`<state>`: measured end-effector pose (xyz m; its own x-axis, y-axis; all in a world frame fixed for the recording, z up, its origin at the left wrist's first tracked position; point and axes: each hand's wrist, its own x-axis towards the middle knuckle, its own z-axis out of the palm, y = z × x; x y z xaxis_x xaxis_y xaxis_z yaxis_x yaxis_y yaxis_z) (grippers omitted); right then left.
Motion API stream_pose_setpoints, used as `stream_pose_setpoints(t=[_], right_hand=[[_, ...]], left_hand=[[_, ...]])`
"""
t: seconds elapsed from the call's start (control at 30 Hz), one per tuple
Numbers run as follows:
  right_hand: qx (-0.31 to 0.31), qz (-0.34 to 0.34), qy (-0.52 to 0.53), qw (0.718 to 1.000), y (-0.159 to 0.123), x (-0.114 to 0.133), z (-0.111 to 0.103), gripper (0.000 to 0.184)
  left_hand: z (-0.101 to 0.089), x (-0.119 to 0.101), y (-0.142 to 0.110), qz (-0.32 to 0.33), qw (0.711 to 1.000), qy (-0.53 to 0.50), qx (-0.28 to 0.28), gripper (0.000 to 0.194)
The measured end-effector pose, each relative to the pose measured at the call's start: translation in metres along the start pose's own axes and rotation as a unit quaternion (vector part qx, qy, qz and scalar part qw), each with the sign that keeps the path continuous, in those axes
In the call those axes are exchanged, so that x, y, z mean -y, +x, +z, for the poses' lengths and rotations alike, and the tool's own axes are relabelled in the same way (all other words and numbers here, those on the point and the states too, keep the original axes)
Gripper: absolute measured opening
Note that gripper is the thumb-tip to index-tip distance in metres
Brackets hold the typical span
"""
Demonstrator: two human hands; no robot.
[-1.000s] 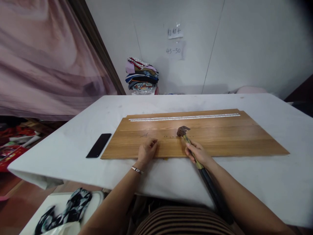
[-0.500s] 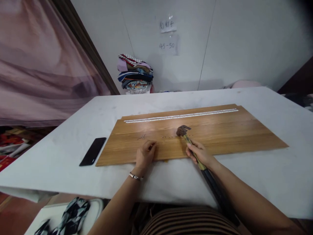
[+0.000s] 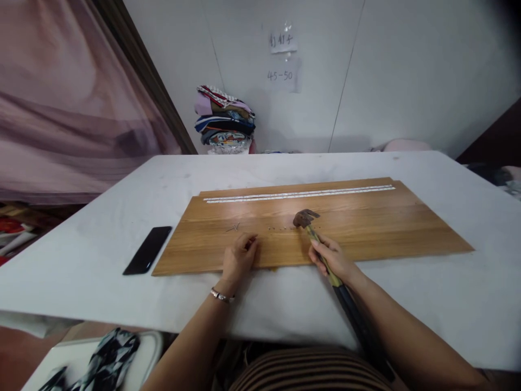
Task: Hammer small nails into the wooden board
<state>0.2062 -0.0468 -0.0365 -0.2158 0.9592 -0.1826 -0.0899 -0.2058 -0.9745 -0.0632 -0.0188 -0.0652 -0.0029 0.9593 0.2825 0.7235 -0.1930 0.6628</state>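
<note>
My right hand (image 3: pixel 331 258) is wrapped round the upper handle of a claw hammer (image 3: pixel 345 298). Its rusty head rests on or just over the wooden board (image 3: pixel 366 228), beside a row of small nail heads (image 3: pixel 280 228). The dark lower grip runs back under my right forearm. My left hand (image 3: pixel 240 252) lies at the board's near edge with curled fingers, thumb and forefinger together; whatever they pinch, if anything, is too small to see. Several loose nails (image 3: pixel 234 227) lie just beyond it.
Two white measuring strips (image 3: pixel 301 194) run along the board's far side. A black phone (image 3: pixel 148 250) lies left of the board on the white table (image 3: pixel 93 244). Folded clothes (image 3: pixel 226 119) are stacked at the back against the wall. A chair with patterned cloth (image 3: pixel 108 358) stands front left.
The view has shifted slightly. The hammer and both hands keep nearly the same places over the board.
</note>
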Motion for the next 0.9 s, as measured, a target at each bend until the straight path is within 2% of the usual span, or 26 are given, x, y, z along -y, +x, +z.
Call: stream_pose_setpoints(t=[0.9], right_hand=[[0.006,-0.008,-0.001,1.0,0.0016,-0.0014,-0.0031,0.042]], left_hand=[[-0.0014,-0.0041,0.0022,0.053,0.998,-0.009,0.02,0.011]])
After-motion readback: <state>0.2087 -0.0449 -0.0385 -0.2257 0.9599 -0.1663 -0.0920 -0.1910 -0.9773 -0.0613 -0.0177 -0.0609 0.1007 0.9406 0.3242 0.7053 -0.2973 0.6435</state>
